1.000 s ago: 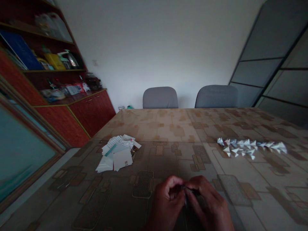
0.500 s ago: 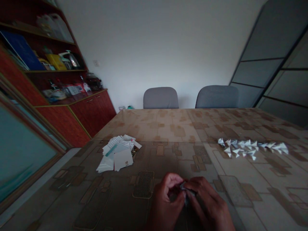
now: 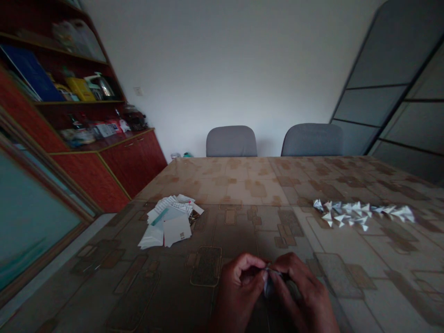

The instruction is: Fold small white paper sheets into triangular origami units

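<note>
Head view: your left hand (image 3: 237,289) and right hand (image 3: 305,291) pinch the paper (image 3: 267,287); press evenly, thumbs close, without crushing it.

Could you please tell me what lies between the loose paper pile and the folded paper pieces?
In the head view, only bare patterned tabletop shows between the paper pile and the folded pieces.

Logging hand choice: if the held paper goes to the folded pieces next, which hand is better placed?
Right, probably: the right hand, fingers on the paper, is nearer the folded pieces; the left hand, also on the paper, is nearer the cards.
</note>
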Demonstrator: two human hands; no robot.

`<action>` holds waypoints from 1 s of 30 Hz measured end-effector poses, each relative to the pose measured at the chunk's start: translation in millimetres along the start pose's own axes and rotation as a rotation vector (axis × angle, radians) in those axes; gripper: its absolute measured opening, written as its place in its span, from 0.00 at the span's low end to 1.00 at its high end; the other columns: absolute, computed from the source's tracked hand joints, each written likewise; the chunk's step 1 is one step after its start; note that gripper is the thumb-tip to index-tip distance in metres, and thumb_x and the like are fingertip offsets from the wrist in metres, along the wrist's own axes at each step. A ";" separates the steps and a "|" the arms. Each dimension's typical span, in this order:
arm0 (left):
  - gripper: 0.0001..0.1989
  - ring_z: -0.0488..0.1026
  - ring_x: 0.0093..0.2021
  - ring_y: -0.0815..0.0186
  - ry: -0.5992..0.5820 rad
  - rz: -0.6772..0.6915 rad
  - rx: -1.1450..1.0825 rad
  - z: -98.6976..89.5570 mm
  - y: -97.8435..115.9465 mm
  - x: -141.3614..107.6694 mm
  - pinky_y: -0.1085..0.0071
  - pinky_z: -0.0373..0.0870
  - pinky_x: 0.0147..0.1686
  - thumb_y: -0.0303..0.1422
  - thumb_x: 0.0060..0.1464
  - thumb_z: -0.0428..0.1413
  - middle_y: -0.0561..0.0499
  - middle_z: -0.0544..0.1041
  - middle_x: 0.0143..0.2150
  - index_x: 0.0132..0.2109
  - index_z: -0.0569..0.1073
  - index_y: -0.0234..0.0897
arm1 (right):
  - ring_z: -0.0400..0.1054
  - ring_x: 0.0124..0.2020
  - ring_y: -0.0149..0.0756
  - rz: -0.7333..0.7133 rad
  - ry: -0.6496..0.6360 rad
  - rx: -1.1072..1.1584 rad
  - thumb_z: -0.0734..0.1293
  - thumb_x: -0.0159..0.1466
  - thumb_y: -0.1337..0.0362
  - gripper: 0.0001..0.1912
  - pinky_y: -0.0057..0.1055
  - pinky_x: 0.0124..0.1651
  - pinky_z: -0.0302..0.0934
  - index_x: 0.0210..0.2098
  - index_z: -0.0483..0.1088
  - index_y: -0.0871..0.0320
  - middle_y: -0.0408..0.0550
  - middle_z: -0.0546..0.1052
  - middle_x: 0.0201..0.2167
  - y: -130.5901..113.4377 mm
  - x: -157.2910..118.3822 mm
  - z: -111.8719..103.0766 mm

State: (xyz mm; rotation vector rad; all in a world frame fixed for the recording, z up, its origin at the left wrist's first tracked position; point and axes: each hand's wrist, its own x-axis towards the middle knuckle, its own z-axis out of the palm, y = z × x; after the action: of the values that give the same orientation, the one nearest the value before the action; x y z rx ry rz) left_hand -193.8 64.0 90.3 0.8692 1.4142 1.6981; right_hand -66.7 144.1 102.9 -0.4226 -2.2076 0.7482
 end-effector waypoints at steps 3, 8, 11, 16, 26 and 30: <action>0.06 0.74 0.31 0.64 -0.002 -0.011 0.014 -0.1 2.3 1.1 0.72 0.68 0.33 0.32 0.48 0.59 0.47 0.77 0.29 0.31 0.73 0.33 | 0.72 0.29 0.32 -0.032 0.027 -0.001 0.60 0.69 0.68 0.07 0.24 0.32 0.67 0.34 0.68 0.55 0.44 0.73 0.28 -1.5 1.4 1.0; 0.05 0.72 0.29 0.67 -0.010 -0.028 0.022 -0.9 2.2 2.6 0.75 0.66 0.30 0.32 0.48 0.59 0.50 0.75 0.27 0.30 0.73 0.34 | 0.71 0.27 0.31 -0.004 0.026 -0.015 0.60 0.69 0.66 0.09 0.22 0.30 0.67 0.33 0.67 0.55 0.43 0.72 0.27 -0.4 -1.0 2.7; 0.07 0.73 0.30 0.66 -0.013 -0.040 0.000 -0.1 1.0 1.9 0.75 0.67 0.31 0.32 0.47 0.60 0.50 0.76 0.29 0.33 0.73 0.34 | 0.71 0.29 0.32 0.007 0.018 -0.031 0.60 0.69 0.67 0.06 0.23 0.32 0.68 0.35 0.67 0.55 0.43 0.72 0.29 2.3 -3.4 2.0; 0.06 0.69 0.26 0.69 -0.006 -0.018 -0.005 2.3 4.3 -1.4 0.76 0.66 0.27 0.32 0.46 0.60 0.52 0.73 0.27 0.31 0.71 0.36 | 0.72 0.31 0.33 -0.040 0.018 -0.022 0.61 0.68 0.70 0.06 0.24 0.34 0.68 0.38 0.68 0.54 0.44 0.73 0.31 0.1 -2.2 -1.8; 0.10 0.67 0.24 0.70 -0.047 -0.002 0.000 -0.1 3.8 2.3 0.76 0.63 0.26 0.36 0.50 0.58 0.53 0.70 0.24 0.29 0.70 0.34 | 0.72 0.30 0.32 -0.033 0.021 -0.035 0.61 0.68 0.69 0.06 0.24 0.34 0.68 0.37 0.68 0.54 0.44 0.72 0.30 3.2 -3.1 2.8; 0.14 0.67 0.25 0.69 -0.023 -0.036 -0.029 0.4 4.0 3.1 0.76 0.64 0.27 0.41 0.48 0.62 0.54 0.70 0.24 0.29 0.69 0.35 | 0.72 0.31 0.32 0.027 0.026 0.025 0.61 0.68 0.67 0.05 0.23 0.34 0.67 0.36 0.68 0.54 0.44 0.72 0.31 2.4 -1.6 1.3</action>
State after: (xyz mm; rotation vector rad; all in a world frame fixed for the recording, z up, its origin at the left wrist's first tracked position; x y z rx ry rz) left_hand -195.4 66.5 94.4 0.8407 1.3790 1.6726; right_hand -66.4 144.6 99.8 -0.4483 -2.1703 0.7795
